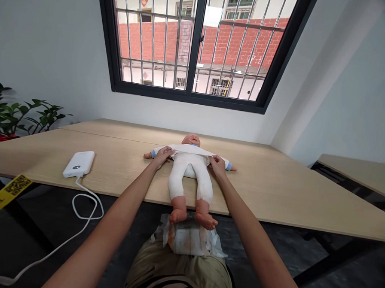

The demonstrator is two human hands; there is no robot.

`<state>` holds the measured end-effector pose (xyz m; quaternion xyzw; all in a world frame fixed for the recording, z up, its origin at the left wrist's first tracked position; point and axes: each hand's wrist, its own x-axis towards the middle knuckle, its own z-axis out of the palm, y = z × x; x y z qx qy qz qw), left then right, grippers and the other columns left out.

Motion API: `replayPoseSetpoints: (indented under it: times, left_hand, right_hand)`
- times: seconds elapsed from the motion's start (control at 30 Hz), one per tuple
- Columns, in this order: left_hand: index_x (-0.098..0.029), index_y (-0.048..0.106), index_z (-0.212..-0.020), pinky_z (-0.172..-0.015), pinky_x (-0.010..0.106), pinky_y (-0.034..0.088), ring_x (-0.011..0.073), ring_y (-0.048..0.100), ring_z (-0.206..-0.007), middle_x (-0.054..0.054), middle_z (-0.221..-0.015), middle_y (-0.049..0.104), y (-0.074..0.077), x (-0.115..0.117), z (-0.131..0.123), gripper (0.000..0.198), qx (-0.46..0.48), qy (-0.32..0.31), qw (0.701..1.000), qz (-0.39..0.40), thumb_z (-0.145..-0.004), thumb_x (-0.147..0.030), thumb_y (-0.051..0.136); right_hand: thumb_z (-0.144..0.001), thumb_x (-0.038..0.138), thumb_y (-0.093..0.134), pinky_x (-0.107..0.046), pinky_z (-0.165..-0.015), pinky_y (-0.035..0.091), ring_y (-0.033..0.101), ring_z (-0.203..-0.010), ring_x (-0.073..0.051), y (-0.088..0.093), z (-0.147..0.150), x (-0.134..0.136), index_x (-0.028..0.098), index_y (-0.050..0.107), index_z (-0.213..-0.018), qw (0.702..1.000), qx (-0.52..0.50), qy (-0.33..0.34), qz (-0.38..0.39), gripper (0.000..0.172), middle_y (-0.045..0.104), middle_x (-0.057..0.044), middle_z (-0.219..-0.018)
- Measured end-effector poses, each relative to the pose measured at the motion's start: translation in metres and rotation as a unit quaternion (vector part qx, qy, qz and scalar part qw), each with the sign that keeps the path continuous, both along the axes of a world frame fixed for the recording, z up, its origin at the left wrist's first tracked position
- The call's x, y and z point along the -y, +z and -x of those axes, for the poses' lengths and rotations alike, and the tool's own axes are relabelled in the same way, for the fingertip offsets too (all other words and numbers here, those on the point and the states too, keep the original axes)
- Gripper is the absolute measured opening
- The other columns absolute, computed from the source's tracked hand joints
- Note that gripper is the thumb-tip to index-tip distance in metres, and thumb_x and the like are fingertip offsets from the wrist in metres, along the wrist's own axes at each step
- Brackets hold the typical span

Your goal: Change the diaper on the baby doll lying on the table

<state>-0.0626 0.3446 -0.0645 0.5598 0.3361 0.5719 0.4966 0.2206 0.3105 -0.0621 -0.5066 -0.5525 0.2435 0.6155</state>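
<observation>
A baby doll [191, 139] lies on its back on the wooden table, head toward the window and bare feet over the front edge. It wears white trousers [177, 173] and a white top [192, 149] with blue cuffs, its arms spread. My left hand [163, 156] pinches the top's hem at the left of the doll's waist. At the right side, my right hand [217, 164] grips the same hem. The hem is stretched between both hands.
A white power bank [79, 164] with a white cable lies on the table [120, 174] at the left. Clear plastic packaging [190, 239] rests on my lap. A plant [20, 113] stands at the far left, and a second table [359, 170] at the right.
</observation>
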Motion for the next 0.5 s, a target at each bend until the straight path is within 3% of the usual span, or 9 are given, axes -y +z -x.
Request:
replayPoseSetpoints:
  times: [0.27, 0.5]
  left_hand:
    - [-0.018, 0.052, -0.074, -0.043, 0.019, 0.034, 0.006, 0.045, -0.046, -0.005, -0.061, 0.052, 0.0023, -0.0026, -0.0003, 0.041, 0.027, 0.015, 0.999, -0.035, -0.061, -0.043, 0.081]
    - [-0.017, 0.054, -0.077, -0.042, 0.019, 0.027, 0.0042, 0.036, -0.041, -0.007, -0.054, 0.045, 0.0028, 0.0029, 0.0026, 0.031, 0.003, -0.118, 0.993, 0.007, -0.067, -0.035, 0.077]
  right_hand:
    - [-0.063, 0.053, 0.067, -0.029, -0.068, 0.041, 0.051, -0.069, -0.017, -0.003, -0.0048, -0.0082, 0.018, 0.061, -0.076, 0.999, -0.037, -0.005, -0.035, 0.038, 0.06, -0.003, -0.073]
    - [-0.064, 0.049, 0.071, -0.028, -0.073, 0.042, 0.054, -0.077, -0.016, -0.0024, 0.0012, -0.0032, 0.019, 0.064, -0.084, 0.996, -0.04, 0.08, -0.024, 0.037, 0.063, -0.004, -0.083]
